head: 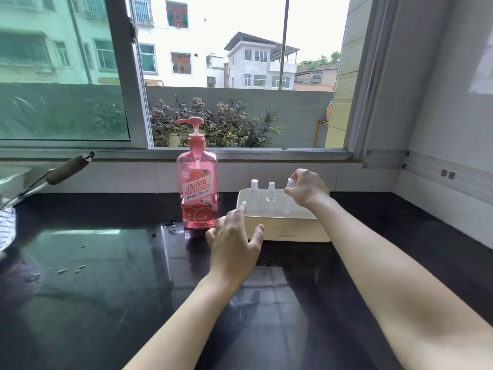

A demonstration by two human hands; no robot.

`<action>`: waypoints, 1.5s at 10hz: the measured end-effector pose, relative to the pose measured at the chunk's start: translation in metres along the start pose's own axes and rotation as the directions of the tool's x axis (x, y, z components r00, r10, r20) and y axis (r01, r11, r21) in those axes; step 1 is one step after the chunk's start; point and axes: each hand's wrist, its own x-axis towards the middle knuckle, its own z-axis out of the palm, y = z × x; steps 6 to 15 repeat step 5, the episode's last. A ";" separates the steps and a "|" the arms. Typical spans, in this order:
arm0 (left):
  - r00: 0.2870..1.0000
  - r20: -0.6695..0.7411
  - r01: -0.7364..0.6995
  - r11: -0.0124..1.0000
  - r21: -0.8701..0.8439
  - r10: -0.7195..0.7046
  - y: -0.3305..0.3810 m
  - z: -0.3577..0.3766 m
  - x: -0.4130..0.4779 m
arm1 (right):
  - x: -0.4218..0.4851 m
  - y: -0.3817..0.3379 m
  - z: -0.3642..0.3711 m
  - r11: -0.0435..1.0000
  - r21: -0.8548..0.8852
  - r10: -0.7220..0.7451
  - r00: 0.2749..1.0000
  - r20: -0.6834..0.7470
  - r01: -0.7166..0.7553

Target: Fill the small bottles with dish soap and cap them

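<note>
A pink pump bottle of dish soap point(198, 182) stands upright on the dark counter. To its right sits a cream box point(288, 228) holding three small clear bottles with caps. My right hand point(306, 186) is closed around the rightmost small bottle point(288, 198), gripping near its top. The left small bottle point(254, 190) and the middle small bottle point(271, 192) stand untouched. My left hand point(236, 244) rests with fingers spread against the box's near left corner, index finger at its rim.
The black glossy counter point(106, 276) carries a few water drops near the soap bottle. A pan handle point(66, 166) juts in at the far left. A tiled ledge and an open window run along the back; a wall closes the right side.
</note>
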 end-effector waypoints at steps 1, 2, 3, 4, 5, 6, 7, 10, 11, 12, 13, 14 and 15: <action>1.000 -0.010 0.000 1.000 0.011 0.001 -0.002 0.001 0.002 | 0.005 0.002 0.012 1.000 -0.014 0.000 1.000 0.030 0.001; 1.000 -0.016 0.007 1.000 0.011 -0.006 -0.002 0.000 0.004 | 0.006 0.004 0.021 0.999 -0.039 0.001 0.998 0.057 0.001; 1.000 -0.008 0.002 1.000 0.019 -0.002 -0.002 0.002 0.004 | 0.008 0.004 0.026 0.999 -0.040 -0.004 0.999 0.042 0.006; 1.000 0.006 0.007 1.000 0.010 -0.007 0.000 0.001 0.003 | 0.006 0.004 0.025 0.998 -0.070 0.012 0.997 0.076 -0.006; 1.000 -0.023 0.003 1.000 0.015 -0.002 -0.002 0.001 0.003 | 0.007 0.007 0.026 0.998 -0.068 0.016 0.996 0.086 -0.010; 1.000 -0.023 0.003 1.000 0.015 -0.002 -0.002 0.001 0.003 | 0.007 0.007 0.026 0.998 -0.068 0.016 0.996 0.086 -0.010; 1.000 -0.023 0.003 1.000 0.015 -0.002 -0.002 0.001 0.003 | 0.007 0.007 0.026 0.998 -0.068 0.016 0.996 0.086 -0.010; 1.000 -0.023 0.003 1.000 0.015 -0.002 -0.002 0.001 0.003 | 0.007 0.007 0.026 0.998 -0.068 0.016 0.996 0.086 -0.010; 1.000 -0.023 0.003 1.000 0.015 -0.002 -0.002 0.001 0.003 | 0.007 0.007 0.026 0.998 -0.068 0.016 0.996 0.086 -0.010; 1.000 -0.023 0.003 1.000 0.015 -0.002 -0.002 0.001 0.003 | 0.007 0.007 0.026 0.998 -0.068 0.016 0.996 0.086 -0.010; 1.000 -0.023 0.003 1.000 0.015 -0.002 -0.002 0.001 0.003 | 0.007 0.007 0.026 0.998 -0.068 0.016 0.996 0.086 -0.010; 1.000 -0.023 0.003 1.000 0.015 -0.002 -0.002 0.001 0.003 | 0.007 0.007 0.026 0.998 -0.068 0.016 0.996 0.086 -0.010; 1.000 -0.023 0.003 1.000 0.015 -0.002 -0.002 0.001 0.003 | 0.007 0.007 0.026 0.998 -0.068 0.016 0.996 0.086 -0.010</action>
